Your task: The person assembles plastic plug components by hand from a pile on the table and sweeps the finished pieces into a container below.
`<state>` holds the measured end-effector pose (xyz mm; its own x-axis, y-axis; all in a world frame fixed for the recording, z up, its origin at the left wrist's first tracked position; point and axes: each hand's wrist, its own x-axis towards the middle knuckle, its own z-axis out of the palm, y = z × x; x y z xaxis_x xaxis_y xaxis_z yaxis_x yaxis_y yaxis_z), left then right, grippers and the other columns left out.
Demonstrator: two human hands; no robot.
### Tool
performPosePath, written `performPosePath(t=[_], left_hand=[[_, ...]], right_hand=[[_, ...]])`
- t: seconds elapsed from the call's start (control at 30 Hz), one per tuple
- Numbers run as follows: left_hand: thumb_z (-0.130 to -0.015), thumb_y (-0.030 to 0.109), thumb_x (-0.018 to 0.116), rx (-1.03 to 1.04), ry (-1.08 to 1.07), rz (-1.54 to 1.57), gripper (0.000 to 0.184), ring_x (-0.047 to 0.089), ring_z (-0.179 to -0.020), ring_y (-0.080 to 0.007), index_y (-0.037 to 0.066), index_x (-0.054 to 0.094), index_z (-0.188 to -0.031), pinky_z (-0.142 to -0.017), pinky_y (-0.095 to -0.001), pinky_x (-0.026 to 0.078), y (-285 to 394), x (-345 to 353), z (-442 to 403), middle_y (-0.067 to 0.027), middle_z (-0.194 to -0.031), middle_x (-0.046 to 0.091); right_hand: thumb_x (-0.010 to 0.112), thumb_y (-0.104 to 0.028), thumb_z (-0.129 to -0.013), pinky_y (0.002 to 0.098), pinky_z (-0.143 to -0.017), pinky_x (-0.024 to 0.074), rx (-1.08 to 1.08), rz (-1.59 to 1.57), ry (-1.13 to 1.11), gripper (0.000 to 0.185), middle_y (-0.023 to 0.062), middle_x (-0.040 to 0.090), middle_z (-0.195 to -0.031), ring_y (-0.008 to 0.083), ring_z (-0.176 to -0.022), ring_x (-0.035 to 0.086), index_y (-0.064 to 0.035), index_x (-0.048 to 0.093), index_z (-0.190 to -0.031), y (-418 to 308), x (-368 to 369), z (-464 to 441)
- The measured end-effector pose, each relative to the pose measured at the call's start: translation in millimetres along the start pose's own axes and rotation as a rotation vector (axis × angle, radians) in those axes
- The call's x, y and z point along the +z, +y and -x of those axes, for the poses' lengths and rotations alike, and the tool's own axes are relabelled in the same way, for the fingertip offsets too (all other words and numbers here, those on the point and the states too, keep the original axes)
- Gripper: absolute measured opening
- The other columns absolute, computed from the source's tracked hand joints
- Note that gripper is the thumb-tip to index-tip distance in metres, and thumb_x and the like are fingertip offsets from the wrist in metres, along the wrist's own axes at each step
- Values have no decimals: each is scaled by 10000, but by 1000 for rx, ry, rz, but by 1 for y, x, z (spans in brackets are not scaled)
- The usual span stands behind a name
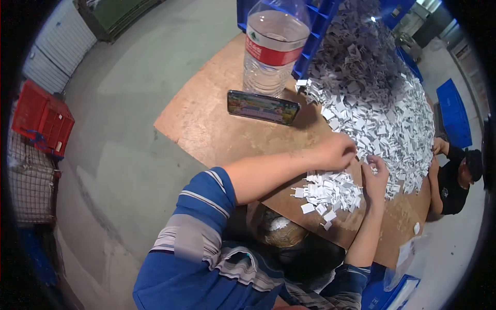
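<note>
Head view, wearer's two hands, two white-piece piles

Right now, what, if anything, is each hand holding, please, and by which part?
I cannot tell whether the left hand or the right hand holds anything; details there are unclear.

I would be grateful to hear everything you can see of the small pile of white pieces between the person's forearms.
The small pile is a loose, jumbled heap of flat white pieces, many roughly rectangular, some with thin prongs; they look like plastic. It lies on the brown tabletop, near its edge, with a few pieces straying toward the body. The left hand is just beyond it, the right hand to its right; whether either arm touches it is unclear.
</note>
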<state>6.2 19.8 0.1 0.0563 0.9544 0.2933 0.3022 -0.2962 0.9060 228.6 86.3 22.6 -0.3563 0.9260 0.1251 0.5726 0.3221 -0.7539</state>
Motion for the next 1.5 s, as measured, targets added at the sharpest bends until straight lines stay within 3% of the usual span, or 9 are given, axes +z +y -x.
performPosePath(t=[0.03,0.1,0.17,0.27,0.37,0.53,0.93,1.2,1.5], left_hand=[[-837,137,642,86,184,-141,157,628,-766,-319,4,694,-902,-704,-396,527,-6,2,-3,-158,-872,693],[-820,168,652,-205,159,-511,194,622,-811,-338,30,683,-953,-713,-441,515,15,-11,1,-161,-919,670],[-803,159,674,-139,124,-615,265,613,-871,-349,44,674,-1042,-749,-459,513,5,-8,-2,-164,-1005,655],[-805,151,737,29,101,-600,415,621,-961,-323,58,647,-1200,-866,-419,511,10,-9,0,-136,-1125,643],[-766,120,732,289,204,-400,308,604,-915,-328,73,671,-1065,-815,-417,495,-4,3,0,-119,-979,651],[-773,93,724,192,-81,-285,272,600,-901,-316,64,681,-1040,-821,-407,490,6,-3,-3,-116,-934,654],[-858,157,676,102,-41,-320,140,617,-767,-354,33,697,-919,-699,-430,509,-9,6,1,-160,-876,648],[-840,149,684,183,121,-320,128,611,-660,-314,26,720,-837,-639,-400,511,-25,20,-8,-127,-785,689],[-908,192,701,11,-52,-44,203,531,-558,-164,9,741,-831,-545,-322,455,18,-22,2,-45,-686,662]], right_hand=[[698,-101,-829,271,-793,495,-36,30,12,298,94,703,-950,158,-805,591,9,684,-1106,1,2,0],[720,-129,-803,318,-838,522,-134,108,56,385,121,723,-1025,222,-875,648,21,674,-1155,21,5,-2],[725,-140,-795,326,-848,527,-140,143,38,410,122,728,-1051,247,-922,664,20,671,-1168,13,5,0],[722,-156,-801,339,-819,532,-72,86,-168,409,113,731,-1048,254,-859,670,-16,677,-1182,8,-5,1],[703,-147,-816,342,-779,527,-102,38,-252,362,84,733,-1009,241,-827,670,-39,678,-1161,7,-10,3],[686,-133,-824,337,-752,518,-41,122,-107,326,66,729,-960,231,-818,664,-47,670,-1138,-12,-5,8],[730,-158,-813,360,-863,519,-141,37,-254,326,112,738,-1012,263,-925,671,3,701,-1095,-17,7,12],[713,-99,-825,271,-649,471,-191,62,-136,143,57,658,-760,162,-671,561,-27,594,-793,-12,13,4],[671,-114,-861,248,-514,416,144,-365,-289,147,25,578,-620,127,-530,501,-62,557,-784,6,-6,-7]])
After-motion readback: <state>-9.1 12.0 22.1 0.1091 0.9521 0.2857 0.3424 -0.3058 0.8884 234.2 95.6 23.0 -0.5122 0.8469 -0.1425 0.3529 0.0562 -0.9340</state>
